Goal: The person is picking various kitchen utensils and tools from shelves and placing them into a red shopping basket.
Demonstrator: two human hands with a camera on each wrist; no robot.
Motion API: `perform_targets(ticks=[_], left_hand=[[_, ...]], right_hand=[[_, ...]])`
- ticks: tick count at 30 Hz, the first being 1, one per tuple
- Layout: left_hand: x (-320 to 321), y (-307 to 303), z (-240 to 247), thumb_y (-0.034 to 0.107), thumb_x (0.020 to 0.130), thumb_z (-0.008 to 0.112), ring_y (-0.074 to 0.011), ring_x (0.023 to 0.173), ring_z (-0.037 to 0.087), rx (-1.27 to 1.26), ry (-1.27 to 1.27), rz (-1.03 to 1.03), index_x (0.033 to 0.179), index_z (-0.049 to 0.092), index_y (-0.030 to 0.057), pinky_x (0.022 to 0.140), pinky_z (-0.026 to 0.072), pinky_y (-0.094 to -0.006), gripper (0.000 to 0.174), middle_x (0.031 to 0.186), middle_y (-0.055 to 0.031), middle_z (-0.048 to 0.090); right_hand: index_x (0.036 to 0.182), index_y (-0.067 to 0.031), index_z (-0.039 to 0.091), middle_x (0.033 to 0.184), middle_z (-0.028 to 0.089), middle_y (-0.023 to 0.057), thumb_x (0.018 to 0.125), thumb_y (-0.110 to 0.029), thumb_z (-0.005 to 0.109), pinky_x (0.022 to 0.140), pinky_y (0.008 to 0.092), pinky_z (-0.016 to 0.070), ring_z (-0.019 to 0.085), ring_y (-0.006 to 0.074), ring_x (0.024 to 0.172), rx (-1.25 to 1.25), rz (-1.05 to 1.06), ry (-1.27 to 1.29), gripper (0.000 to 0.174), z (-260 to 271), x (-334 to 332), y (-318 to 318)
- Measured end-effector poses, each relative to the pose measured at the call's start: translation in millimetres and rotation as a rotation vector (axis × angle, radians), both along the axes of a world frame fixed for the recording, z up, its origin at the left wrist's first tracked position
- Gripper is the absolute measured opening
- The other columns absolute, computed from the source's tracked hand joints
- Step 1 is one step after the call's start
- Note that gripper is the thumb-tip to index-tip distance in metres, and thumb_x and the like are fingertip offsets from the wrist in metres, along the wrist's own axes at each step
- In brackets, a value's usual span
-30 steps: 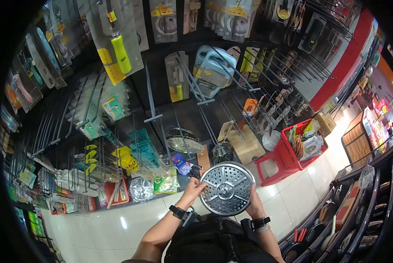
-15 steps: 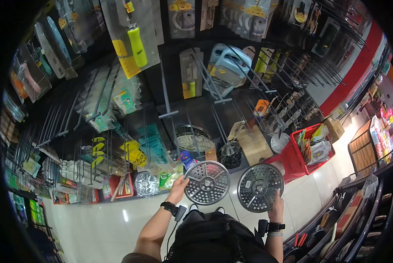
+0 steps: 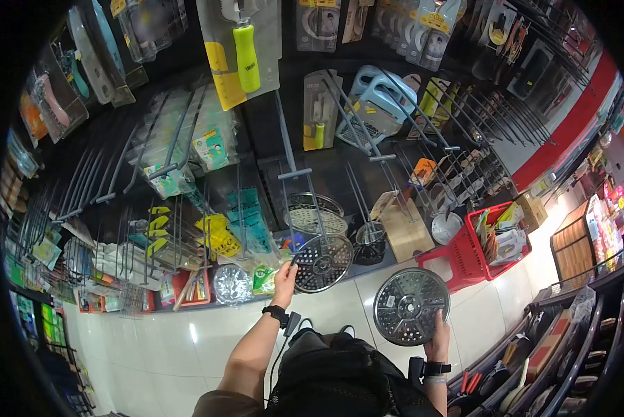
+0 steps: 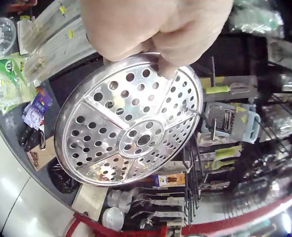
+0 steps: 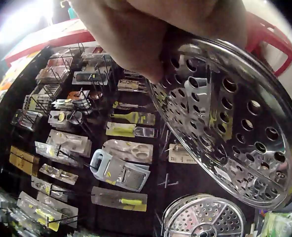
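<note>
Left disc (image 3: pixel 323 263), head view: six o'clock, left hand (image 3: pixel 285 283) clamped on rim.
Right disc (image 3: pixel 411 306), head view: half past four, right hand (image 3: pixel 437 339) gripping.
Left disc, left-wrist view: perforated, pinched at one o'clock.
Grater (image 5: pixel 120 170), right-wrist view: seven o'clock; right disc at three.

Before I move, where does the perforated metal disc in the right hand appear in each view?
Head: the perforated disc is right of centre, lower half.
Left wrist: not in it.
Right wrist: the perforated disc fills much of the right half.
Shared landmark: the light blue grater, above centre in head, right in left wrist, lower left of centre in right wrist.
</note>
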State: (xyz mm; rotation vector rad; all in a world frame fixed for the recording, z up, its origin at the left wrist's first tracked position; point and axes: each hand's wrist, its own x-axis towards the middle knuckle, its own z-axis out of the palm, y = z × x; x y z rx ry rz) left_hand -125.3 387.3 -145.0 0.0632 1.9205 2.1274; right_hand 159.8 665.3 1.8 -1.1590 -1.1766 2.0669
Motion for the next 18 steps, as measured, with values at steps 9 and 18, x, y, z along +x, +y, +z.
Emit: perform_targets(ticks=[9, 18], left_hand=[[-0.8, 8.6, 18.6, 0.013, 0.090, 0.055, -0.0065, 0.072, 0.047, -0.114, 0.073, 0.061, 0.102, 0.057, -0.0021, 0.067, 0.0396, -0.0217, 0.020, 0.078, 0.0005, 0.057], [-4.8, 10.6, 7.6, 0.014, 0.088, 0.057, -0.0112, 0.075, 0.056, -0.245, 0.209, 0.111, 0.103, 0.058, -0.0035, 0.068, 0.0441, -0.0247, 0.023, 0.082, -0.0084, 0.064]], right_hand=[[0.111, 0.0079, 0.052, 0.103, 0.062, 0.0138, 0.094, -0.028, 0.049, 0.073, 0.0322, 0.0526, 0.062, 0.0194, 0.085, -0.010, 0.012, 0.012, 0.040, -0.6, -5.0, -7.6], [0.119, 0.0065, 0.046, 0.110, 0.058, 0.0145, 0.094, -0.031, 0.048, 0.080, 0.0343, 0.0502, 0.060, 0.0221, 0.094, 0.008, 0.068, -0.022, 0.045, -6.4, 0.5, -6.5]])
